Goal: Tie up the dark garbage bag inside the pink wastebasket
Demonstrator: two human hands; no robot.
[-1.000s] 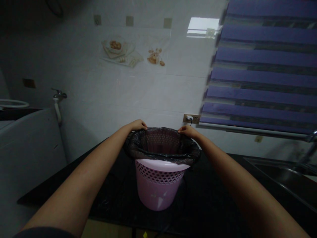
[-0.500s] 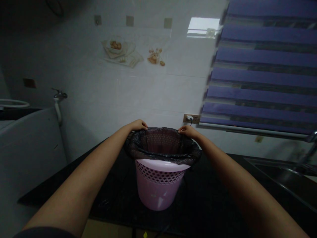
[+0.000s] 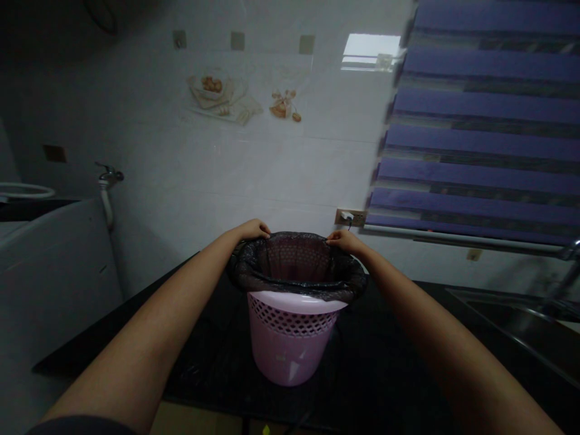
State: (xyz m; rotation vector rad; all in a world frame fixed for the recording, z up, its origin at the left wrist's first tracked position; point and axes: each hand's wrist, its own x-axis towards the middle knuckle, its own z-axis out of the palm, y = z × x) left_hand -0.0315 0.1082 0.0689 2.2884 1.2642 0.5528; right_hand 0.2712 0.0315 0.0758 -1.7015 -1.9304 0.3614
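Observation:
A pink plastic trash can [image 3: 290, 350] with a band of latticed holes stands upright on the black countertop [image 3: 380, 374]. Lining it is a thin black trash bag [image 3: 294, 287], its edge folded outward over the rim. A strip of pink rim shows below the bag at the front. At the far left of the rim, my left hand [image 3: 254, 229] pinches the bag's edge. My right hand [image 3: 345, 240] grips the same edge at the far right, thumb and fingers together. The bag's bottom is hidden inside the can.
To the right are a metal sink [image 3: 516, 329] and its faucet [image 3: 566, 272]. A wall socket [image 3: 351, 217] with a white plug sits behind the can. At left stand a washing machine [image 3: 58, 266] and a wall tap [image 3: 109, 175]. Purple striped blinds [image 3: 484, 145] cover the window.

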